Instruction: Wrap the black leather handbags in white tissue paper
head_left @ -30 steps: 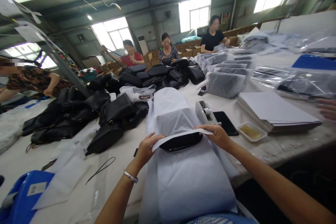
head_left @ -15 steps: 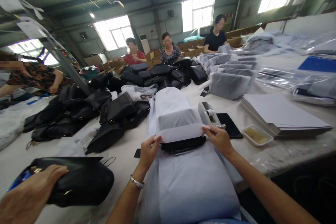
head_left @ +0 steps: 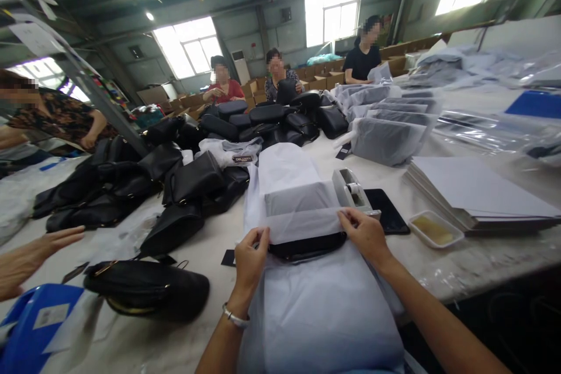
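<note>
Both my hands pinch the edge of a white tissue paper sheet (head_left: 302, 225) stretched between them. My left hand (head_left: 253, 251), with a silver bracelet at the wrist, grips its left end; my right hand (head_left: 364, 235) grips the right end. Just under that edge lies a black bag (head_left: 307, 247), largely covered by the paper, so its full shape is hidden. A white-wrapped block (head_left: 293, 181) stands behind it. More white paper (head_left: 328, 310) spreads toward me.
A tape dispenser (head_left: 350, 188), black tablet (head_left: 386, 210), plastic dish (head_left: 435, 229) and stack of white boards (head_left: 486, 193) lie to the right. Black bags (head_left: 193, 178) pile up at left. A co-worker's hand (head_left: 39, 257) reaches in above a blue object (head_left: 37, 327). Other people sit across the table.
The paper edge between my hands has come slightly lower. At left, the co-worker's hand has let go of a black bag and drawn back. A blue object now shows more there.
</note>
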{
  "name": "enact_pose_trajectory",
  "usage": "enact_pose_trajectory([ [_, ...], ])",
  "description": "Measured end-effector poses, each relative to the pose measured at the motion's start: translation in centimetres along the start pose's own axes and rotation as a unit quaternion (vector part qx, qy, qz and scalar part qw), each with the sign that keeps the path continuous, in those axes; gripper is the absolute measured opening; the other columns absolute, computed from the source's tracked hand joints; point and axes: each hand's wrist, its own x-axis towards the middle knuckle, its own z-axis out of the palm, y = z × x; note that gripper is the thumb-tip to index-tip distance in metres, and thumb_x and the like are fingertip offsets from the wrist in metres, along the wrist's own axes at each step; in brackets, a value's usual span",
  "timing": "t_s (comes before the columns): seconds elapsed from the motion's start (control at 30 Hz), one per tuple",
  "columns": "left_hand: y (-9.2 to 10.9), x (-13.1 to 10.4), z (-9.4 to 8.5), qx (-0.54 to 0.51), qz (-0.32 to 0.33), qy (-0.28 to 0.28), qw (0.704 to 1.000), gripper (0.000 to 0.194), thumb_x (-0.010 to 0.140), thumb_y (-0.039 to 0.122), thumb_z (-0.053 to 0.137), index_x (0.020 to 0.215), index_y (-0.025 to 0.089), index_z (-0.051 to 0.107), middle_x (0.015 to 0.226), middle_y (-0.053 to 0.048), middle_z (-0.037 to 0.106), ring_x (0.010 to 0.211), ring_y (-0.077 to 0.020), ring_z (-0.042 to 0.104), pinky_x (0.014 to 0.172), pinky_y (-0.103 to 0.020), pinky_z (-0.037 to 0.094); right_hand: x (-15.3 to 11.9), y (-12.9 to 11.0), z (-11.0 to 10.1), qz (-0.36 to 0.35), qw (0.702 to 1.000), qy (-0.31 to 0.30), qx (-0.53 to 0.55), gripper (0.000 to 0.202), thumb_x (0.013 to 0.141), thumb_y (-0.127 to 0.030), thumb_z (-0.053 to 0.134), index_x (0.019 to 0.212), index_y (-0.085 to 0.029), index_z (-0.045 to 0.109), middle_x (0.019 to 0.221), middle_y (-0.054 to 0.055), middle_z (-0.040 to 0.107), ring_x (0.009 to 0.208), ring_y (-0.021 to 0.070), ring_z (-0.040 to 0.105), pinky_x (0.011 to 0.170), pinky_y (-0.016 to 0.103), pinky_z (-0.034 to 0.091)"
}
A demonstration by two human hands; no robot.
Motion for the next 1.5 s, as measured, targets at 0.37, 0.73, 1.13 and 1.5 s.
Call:
enact_pose_trajectory([
  [0.37, -0.9, -0.1, 0.2, -0.001, 0.008, -0.009, 1.0, 0.032, 0.092, 0.046, 0.053, 0.096, 0.019, 0.069, 0.08, -0.002, 0.073, 0.078, -0.0184, 0.068, 0.075, -0.027, 0.049, 0.1, -0.5, 0.1, -0.008, 1.0, -0.005, -0.003, 0.036, 0.093, -0.046, 0.049, 0.104, -0.021, 0.072, 0.087, 0.006, 0.076, 0.077, 0.0236, 0.07, 0.071, 0.032, 0.049],
  [0.73, -2.9, -1.0, -4.0, -0.106, 0.101, -0.184, 0.972, 0.066, 0.098, 0.062, 0.025, 0.081, 0.019, 0.074, 0.121, -0.013, 0.068, 0.117, -0.0267, 0.061, 0.104, -0.043, 0.046, -1.9, 1.0, -5.5, -0.005, 0.966, -0.123, 0.229, 0.057, 0.095, -0.062, 0.04, 0.08, -0.02, 0.074, 0.089, 0.008, 0.076, 0.092, 0.0267, 0.071, 0.088, 0.038, 0.054],
  [1.13, 0.9, 3.2, -1.9, 0.072, -0.061, -0.135, 0.986, 0.082, 0.083, 0.052, 0.064, 0.151, 0.019, 0.034, 0.095, -0.007, 0.071, 0.059, -0.0148, 0.062, 0.069, -0.031, 0.051, 2.6, -2.5, -4.2, 0.025, 0.983, -0.151, -0.102, 0.067, 0.089, -0.05, 0.057, 0.144, -0.012, 0.047, 0.075, 0.007, 0.075, 0.088, 0.0329, 0.072, 0.081, 0.04, 0.049],
  [1.5, -1.2, 2.4, -1.5, -0.137, -0.083, -0.149, 0.976, 0.087, 0.073, 0.038, 0.077, 0.149, 0.023, 0.038, 0.088, 0.001, 0.061, 0.072, -0.013, 0.062, 0.074, -0.028, 0.052, 2.1, -0.8, -2.0, 0.024, 0.984, -0.154, -0.085, 0.068, 0.088, -0.038, 0.061, 0.147, -0.011, 0.041, 0.081, 0.007, 0.073, 0.084, 0.0287, 0.07, 0.079, 0.038, 0.048],
])
